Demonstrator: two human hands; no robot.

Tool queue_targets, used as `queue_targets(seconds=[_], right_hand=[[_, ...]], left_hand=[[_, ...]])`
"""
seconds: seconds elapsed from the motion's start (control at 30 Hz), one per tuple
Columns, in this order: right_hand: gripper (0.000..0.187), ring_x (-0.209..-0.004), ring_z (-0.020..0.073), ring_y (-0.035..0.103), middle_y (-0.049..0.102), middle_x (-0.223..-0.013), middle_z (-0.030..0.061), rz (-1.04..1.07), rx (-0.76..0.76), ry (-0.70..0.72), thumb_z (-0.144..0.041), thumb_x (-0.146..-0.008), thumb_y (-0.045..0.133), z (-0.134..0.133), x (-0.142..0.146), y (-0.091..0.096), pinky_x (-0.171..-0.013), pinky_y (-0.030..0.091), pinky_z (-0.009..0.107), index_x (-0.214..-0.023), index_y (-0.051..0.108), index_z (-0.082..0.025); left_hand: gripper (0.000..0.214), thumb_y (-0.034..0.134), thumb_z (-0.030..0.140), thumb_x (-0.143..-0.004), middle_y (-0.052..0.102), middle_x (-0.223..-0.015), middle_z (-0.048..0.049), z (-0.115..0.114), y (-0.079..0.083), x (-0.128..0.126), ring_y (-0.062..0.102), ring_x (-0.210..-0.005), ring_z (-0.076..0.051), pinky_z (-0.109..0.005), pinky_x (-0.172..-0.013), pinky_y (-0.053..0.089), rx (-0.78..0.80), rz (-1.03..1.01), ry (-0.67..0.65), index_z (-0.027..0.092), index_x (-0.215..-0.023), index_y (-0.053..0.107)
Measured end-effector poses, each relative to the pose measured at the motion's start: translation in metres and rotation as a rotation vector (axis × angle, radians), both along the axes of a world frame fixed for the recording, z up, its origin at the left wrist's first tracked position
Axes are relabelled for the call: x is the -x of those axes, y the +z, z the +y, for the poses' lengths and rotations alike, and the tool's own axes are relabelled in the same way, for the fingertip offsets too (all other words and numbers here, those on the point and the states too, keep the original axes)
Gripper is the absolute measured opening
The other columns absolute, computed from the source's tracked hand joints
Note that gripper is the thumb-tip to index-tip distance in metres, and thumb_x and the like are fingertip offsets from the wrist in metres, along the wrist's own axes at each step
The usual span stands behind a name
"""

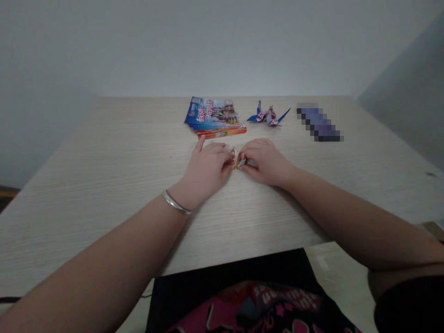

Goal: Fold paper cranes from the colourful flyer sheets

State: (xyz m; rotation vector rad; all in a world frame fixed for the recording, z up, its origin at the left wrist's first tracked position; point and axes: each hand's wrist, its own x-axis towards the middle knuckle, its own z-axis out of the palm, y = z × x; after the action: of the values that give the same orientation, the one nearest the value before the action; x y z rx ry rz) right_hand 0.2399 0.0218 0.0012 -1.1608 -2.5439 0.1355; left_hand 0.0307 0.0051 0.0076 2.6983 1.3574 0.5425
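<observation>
Between my two hands is a small piece of folded paper [238,159], white with orange and red print, its sides standing up and apart in the middle. My left hand [210,166] pinches its left side, with a silver bangle on that wrist. On the other side, the fingertips and thumb of my right hand [265,159] close on the right edge. Both hands are near the tabletop. My fingers cover much of the paper, so its full shape is hidden.
Beyond my left hand lies a fanned stack of printed leaflets [217,115]. Folded blue-and-white paper cranes [267,115] stand to its right. Farther right is a pixelated dark purple object [319,122]. The pale wooden table [104,185] meets a wall behind.
</observation>
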Motion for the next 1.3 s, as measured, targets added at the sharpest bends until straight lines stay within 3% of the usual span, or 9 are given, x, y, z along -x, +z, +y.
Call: queue_targets(seconds=[0.1,0.2,0.47,0.6,1.07,1.3], right_hand=[[0.012,-0.102,0.0288,0.067,0.078,-0.101,0.0097,0.042,0.032,-0.020,-0.030,-0.086,0.067,0.001,0.000,0.000,-0.095,0.041,0.043,-0.088,0.072,-0.019],[0.022,-0.088,0.0233,0.066,0.075,-0.084,0.0048,0.102,0.061,-0.059,-0.032,-0.092,0.063,0.003,0.001,0.000,-0.088,0.040,0.039,-0.074,0.066,-0.021],[0.006,-0.080,0.0195,0.066,0.076,-0.082,0.0028,0.272,0.152,-0.235,-0.024,-0.085,0.074,0.008,0.007,-0.003,-0.079,0.043,0.033,-0.082,0.070,-0.020],[0.009,-0.078,0.0185,0.066,0.075,-0.082,0.0029,0.295,0.218,-0.270,-0.024,-0.085,0.074,0.009,0.009,-0.003,-0.074,0.043,0.032,-0.080,0.067,-0.021],[0.008,-0.082,0.0199,0.068,0.077,-0.084,0.0029,0.236,0.170,-0.323,-0.023,-0.084,0.076,0.008,0.016,-0.001,-0.077,0.043,0.034,-0.083,0.069,-0.021],[0.009,-0.080,0.0196,0.070,0.078,-0.084,0.0025,0.257,0.189,-0.315,-0.022,-0.084,0.077,0.010,0.016,-0.003,-0.076,0.044,0.034,-0.084,0.068,-0.021]], left_hand=[[0.020,0.055,0.023,-0.092,0.076,-0.115,-0.0099,0.002,-0.001,0.001,0.064,-0.127,-0.031,-0.062,-0.128,0.020,0.046,-0.031,0.018,0.020,-0.090,0.074],[0.014,0.061,0.026,-0.090,0.077,-0.110,-0.0085,0.004,-0.001,0.002,0.065,-0.123,-0.031,-0.063,-0.125,0.024,0.121,-0.079,0.052,0.021,-0.086,0.073],[0.011,0.068,0.031,-0.088,0.078,-0.099,-0.0015,0.002,0.004,0.001,0.069,-0.107,-0.026,-0.064,-0.126,0.018,0.261,-0.232,0.124,0.023,-0.080,0.070],[0.013,0.068,0.031,-0.088,0.078,-0.096,-0.0008,0.001,0.004,0.001,0.068,-0.098,-0.024,-0.060,-0.125,0.022,0.218,-0.238,0.124,0.022,-0.079,0.068],[0.010,0.068,0.032,-0.089,0.078,-0.097,-0.0020,0.000,0.004,0.000,0.068,-0.100,-0.025,-0.059,-0.124,0.025,0.170,-0.201,0.136,0.023,-0.084,0.069],[0.027,0.060,0.035,-0.095,0.077,-0.110,-0.0106,0.001,0.003,0.000,0.067,-0.108,-0.029,-0.047,-0.105,0.047,0.098,-0.105,0.073,0.018,-0.109,0.076]])
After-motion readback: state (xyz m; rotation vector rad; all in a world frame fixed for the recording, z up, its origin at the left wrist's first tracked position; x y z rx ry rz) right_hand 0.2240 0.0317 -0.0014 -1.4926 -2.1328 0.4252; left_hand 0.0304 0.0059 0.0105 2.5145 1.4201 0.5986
